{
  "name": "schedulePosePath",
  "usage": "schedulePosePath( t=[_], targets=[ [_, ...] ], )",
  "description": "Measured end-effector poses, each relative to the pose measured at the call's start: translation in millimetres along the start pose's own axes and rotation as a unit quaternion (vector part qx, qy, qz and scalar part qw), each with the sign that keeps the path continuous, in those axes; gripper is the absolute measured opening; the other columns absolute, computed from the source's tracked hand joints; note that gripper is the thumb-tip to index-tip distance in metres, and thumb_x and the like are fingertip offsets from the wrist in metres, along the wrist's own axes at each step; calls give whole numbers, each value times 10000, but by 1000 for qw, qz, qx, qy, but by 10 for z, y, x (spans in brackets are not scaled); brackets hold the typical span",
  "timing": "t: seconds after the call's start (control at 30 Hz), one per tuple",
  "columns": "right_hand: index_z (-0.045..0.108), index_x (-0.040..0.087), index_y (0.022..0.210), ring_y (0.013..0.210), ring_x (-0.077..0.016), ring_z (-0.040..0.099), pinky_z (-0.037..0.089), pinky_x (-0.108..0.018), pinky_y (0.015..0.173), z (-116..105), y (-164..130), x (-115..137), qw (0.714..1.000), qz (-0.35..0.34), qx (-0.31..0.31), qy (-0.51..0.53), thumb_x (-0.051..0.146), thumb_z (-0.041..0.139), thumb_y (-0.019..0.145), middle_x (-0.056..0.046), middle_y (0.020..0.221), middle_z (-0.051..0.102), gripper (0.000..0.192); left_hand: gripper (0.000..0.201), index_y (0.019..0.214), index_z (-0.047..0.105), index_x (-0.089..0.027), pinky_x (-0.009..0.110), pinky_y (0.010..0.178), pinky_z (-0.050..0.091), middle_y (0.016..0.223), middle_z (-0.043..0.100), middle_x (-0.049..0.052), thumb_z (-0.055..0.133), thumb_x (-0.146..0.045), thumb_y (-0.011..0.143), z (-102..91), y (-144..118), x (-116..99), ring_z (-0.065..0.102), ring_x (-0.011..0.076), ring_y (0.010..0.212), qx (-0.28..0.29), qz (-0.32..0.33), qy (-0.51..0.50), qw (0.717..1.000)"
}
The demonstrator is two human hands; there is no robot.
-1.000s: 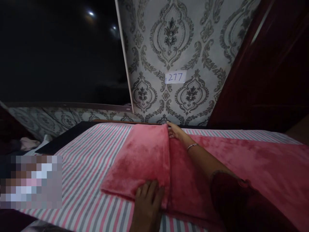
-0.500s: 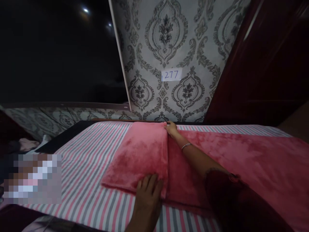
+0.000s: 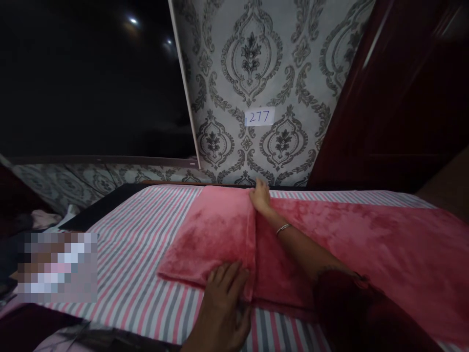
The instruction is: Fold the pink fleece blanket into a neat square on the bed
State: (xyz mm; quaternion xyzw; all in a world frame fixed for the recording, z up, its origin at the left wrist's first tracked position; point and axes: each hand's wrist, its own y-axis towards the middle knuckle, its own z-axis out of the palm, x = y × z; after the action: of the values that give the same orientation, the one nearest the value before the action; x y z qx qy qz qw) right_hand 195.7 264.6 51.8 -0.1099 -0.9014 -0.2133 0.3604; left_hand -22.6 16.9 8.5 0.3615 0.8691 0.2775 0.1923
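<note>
A plush pink blanket (image 3: 216,239) lies on a bed, its left part folded over into a flap with a straight edge running front to back. My left hand (image 3: 223,298) rests flat on the near end of that folded edge, fingers spread. My right hand (image 3: 259,195), with a thin bracelet at the wrist, reaches across to the far end of the same edge near the wall and presses on the fabric. The rest of the blanket (image 3: 366,239) spreads out to the right under my dark red sleeve.
The bed has a pink, grey and white striped sheet (image 3: 139,254). A patterned grey wall (image 3: 252,88) with a paper label reading 277 (image 3: 259,117) stands behind. A dark panel fills the left, a dark red door (image 3: 399,98) the right. Clutter lies at the lower left.
My right hand has shifted slightly along the far end of the fold and now lies flatter on it. My left hand stays on the near end. The view has shifted a little.
</note>
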Motion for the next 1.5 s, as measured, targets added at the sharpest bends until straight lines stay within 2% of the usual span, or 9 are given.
schedulePosePath(
  t=[0.1,0.2,0.37,0.5,0.7,0.97,1.1,1.27,1.5],
  targets=[
    [293,101,1544,1469,-305,253,236,-458,1194,1,-147,232,994,-86,19,-64,235,452,908,-163,1607,282,669,461,1388,554,-254,451,1056,478,1358,626,95,487,-294,933,-302,240,235,567,251,1266,19,-35,-75,996],
    [279,91,1551,1492,-305,200,209,-485,1194,26,-227,431,990,-79,49,-106,283,392,952,-156,1633,223,639,454,1370,567,-191,405,1112,439,1378,620,89,352,-295,985,-395,697,719,562,206,1288,55,-130,-109,984],
    [286,90,1555,1513,-288,142,161,-532,1199,124,-185,522,986,-51,70,-145,291,340,971,-146,1629,243,620,556,1476,419,-56,353,1212,264,1563,397,148,334,-228,954,-141,1697,1464,364,206,1455,225,-246,9,943],
    [264,111,1569,1525,-280,103,103,-559,1204,292,-196,378,980,-61,82,-172,342,330,988,-139,1629,246,629,558,1512,366,-114,421,1218,226,1615,295,136,321,-283,981,264,2163,1714,244,223,1507,267,-266,56,925],
    [343,49,1528,1503,-329,178,101,-594,1188,455,-328,85,974,-22,113,-194,486,330,998,-209,1576,333,687,620,1532,330,-140,568,1215,106,1625,262,153,289,-446,994,817,1983,1925,180,276,1524,257,-273,97,922],
    [337,30,1528,1505,-342,160,104,-580,1192,463,-323,50,975,-5,124,-187,504,324,995,-215,1589,301,713,689,1548,298,-142,554,1218,110,1639,225,145,237,-532,984,971,1901,2055,159,271,1529,256,-281,100,920],
    [314,31,1536,1509,-336,144,105,-590,1194,423,-302,61,975,-4,134,-178,499,324,997,-202,1596,293,714,692,1562,257,-153,533,1225,84,1654,172,130,233,-534,986,880,1968,2035,111,252,1539,281,-293,64,912],
    [265,16,1547,1515,-336,124,141,-592,1184,158,-365,256,975,7,131,-180,491,335,999,-215,1619,215,729,656,1585,175,-185,514,1223,94,1669,82,107,200,-490,1005,483,2006,2017,68,229,1542,304,-287,29,908],
    [251,73,1568,1522,-328,108,106,-509,1208,-130,-1175,427,962,-99,147,-209,538,356,991,-204,1630,189,748,638,1567,261,-218,551,1217,126,1653,186,103,215,-524,1009,144,1436,1686,125,248,1536,310,-240,81,917]
  ],
)
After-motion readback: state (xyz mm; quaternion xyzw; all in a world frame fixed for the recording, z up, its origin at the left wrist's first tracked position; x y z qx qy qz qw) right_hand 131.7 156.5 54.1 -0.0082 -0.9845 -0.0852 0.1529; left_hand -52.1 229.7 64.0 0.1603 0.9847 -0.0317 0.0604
